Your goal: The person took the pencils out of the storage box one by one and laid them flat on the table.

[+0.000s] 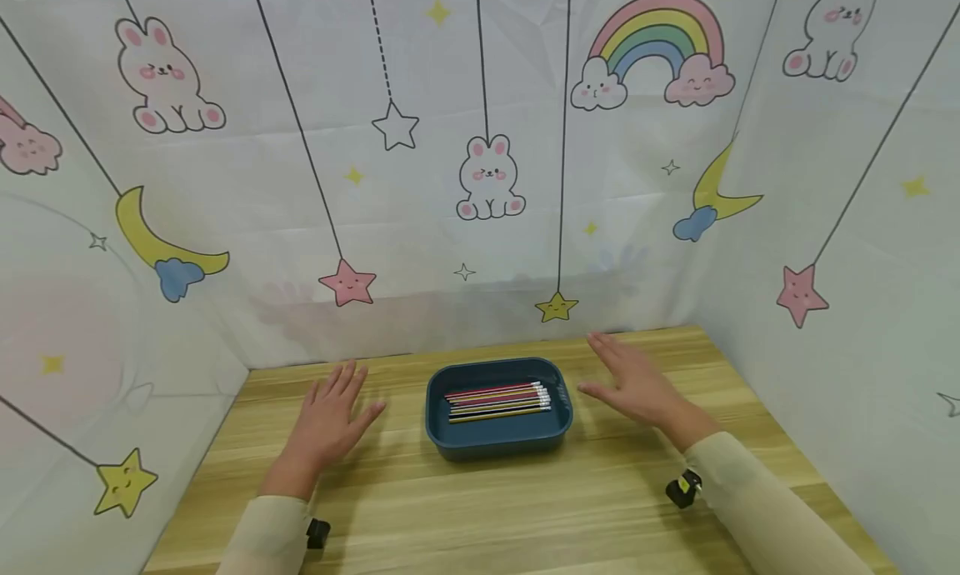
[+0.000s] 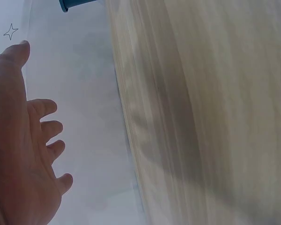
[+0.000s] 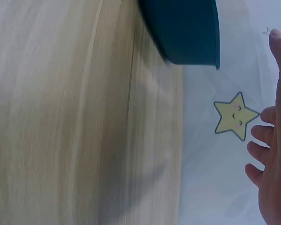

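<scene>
A dark blue rectangular tray (image 1: pixel 501 448) sits on the wooden table between the two hands. Inside it lies a row of several striped pencils (image 1: pixel 498 402), side by side, their white eraser ends to the right. To the left of the tray is my left hand (image 1: pixel 326 425), fingers extended and thumb spread, holding nothing. My right hand (image 1: pixel 637 383) hovers off the tray's right side, likewise spread and bare. In the right wrist view the tray's outer wall (image 3: pixel 187 33) shows at the top, apart from the right hand (image 3: pixel 276 136).
The wooden table (image 1: pixel 487 517) ends at a white fabric backdrop (image 1: pixel 420 225) printed with rabbits, stars, moons and a rainbow, which rises behind and on both sides. A small black device is strapped at each wrist, below the pale sleeves (image 1: pixel 757 500).
</scene>
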Demonstrator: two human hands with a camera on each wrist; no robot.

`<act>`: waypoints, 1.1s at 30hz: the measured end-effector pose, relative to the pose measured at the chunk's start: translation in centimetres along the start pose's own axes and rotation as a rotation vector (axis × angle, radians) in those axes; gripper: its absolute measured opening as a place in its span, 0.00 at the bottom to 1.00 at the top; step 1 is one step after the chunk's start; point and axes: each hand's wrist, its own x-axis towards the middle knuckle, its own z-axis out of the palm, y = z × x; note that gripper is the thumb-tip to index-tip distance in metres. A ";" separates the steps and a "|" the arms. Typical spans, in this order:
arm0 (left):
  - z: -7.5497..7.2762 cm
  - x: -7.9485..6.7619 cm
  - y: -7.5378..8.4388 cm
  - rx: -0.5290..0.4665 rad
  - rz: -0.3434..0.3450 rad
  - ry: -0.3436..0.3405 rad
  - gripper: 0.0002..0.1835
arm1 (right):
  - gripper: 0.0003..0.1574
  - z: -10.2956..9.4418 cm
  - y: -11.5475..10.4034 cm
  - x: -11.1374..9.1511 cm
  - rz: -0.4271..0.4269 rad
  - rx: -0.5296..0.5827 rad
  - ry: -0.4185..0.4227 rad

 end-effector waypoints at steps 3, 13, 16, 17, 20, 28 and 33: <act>0.1 0.1 0.0 -0.007 0.003 -0.007 0.47 | 0.60 0.1 -0.9 0.2 -0.020 0.008 0.003; 0.5 0.5 0.5 -0.004 0.029 0.009 0.46 | 0.63 1.3 -3.7 0.5 -0.046 0.098 -0.060; 0.6 0.5 0.8 -0.002 0.028 0.013 0.46 | 0.65 1.9 -4.3 0.8 -0.064 0.127 -0.068; 0.6 0.6 0.8 0.000 0.028 0.016 0.46 | 0.66 2.2 -4.4 1.0 -0.073 0.132 -0.068; 0.9 0.7 0.8 -0.010 0.030 0.018 0.45 | 0.67 2.9 -4.9 1.3 -0.093 0.149 -0.080; 1.2 1.0 1.1 -0.041 0.040 0.021 0.43 | 0.72 4.2 -5.9 1.5 -0.036 0.129 -0.143; 1.2 1.1 1.2 -0.035 0.044 0.027 0.43 | 0.77 4.6 -6.2 1.6 -0.003 0.140 -0.154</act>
